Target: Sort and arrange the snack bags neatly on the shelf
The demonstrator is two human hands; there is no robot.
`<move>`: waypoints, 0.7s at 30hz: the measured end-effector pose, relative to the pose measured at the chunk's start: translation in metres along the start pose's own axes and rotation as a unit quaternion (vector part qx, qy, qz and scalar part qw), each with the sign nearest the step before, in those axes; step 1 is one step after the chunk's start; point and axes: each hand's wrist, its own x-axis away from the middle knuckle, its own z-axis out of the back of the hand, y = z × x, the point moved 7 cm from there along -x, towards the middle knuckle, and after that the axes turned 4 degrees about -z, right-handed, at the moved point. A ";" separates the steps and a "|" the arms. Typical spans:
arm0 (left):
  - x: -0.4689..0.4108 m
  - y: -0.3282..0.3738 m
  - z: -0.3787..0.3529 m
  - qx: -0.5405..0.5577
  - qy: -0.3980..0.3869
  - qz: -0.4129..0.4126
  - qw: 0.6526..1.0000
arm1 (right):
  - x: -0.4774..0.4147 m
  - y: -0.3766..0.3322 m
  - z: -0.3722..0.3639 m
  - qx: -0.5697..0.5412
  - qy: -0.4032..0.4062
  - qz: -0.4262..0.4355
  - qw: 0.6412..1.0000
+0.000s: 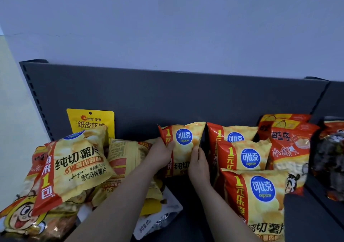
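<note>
A yellow-and-red Copico chip bag (pixel 183 139) stands upright at the middle of the dark shelf, against its back panel (pixel 167 96). My left hand (pixel 162 153) grips the bag's left edge, thumb on its front. My right hand (pixel 198 162) holds its lower right side. Just to the right, three matching Copico bags (pixel 249 159) stand in a row, one behind another. A heap of unsorted bags lies at the left, topped by a tilted chip bag (pixel 74 165).
A yellow walnut pouch (pixel 91 121) leans on the back panel at the left. Red bags of small buns (pixel 292 148) stand right of the chip row, with dark-patterned bags (pixel 331 154) beyond a divider. A silver-backed pouch (pixel 158 221) lies flat under my left forearm.
</note>
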 end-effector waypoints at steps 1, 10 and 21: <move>0.000 0.000 0.000 0.001 0.000 -0.003 1.000 | -0.001 0.003 0.000 -0.001 0.000 0.000 1.000; 0.039 0.021 0.023 -0.064 0.066 -0.102 0.990 | 0.030 -0.023 0.015 0.077 0.038 0.054 0.995; 0.128 -0.039 0.053 -0.222 0.110 -0.135 0.959 | 0.081 -0.026 -0.044 0.130 -0.126 0.128 0.975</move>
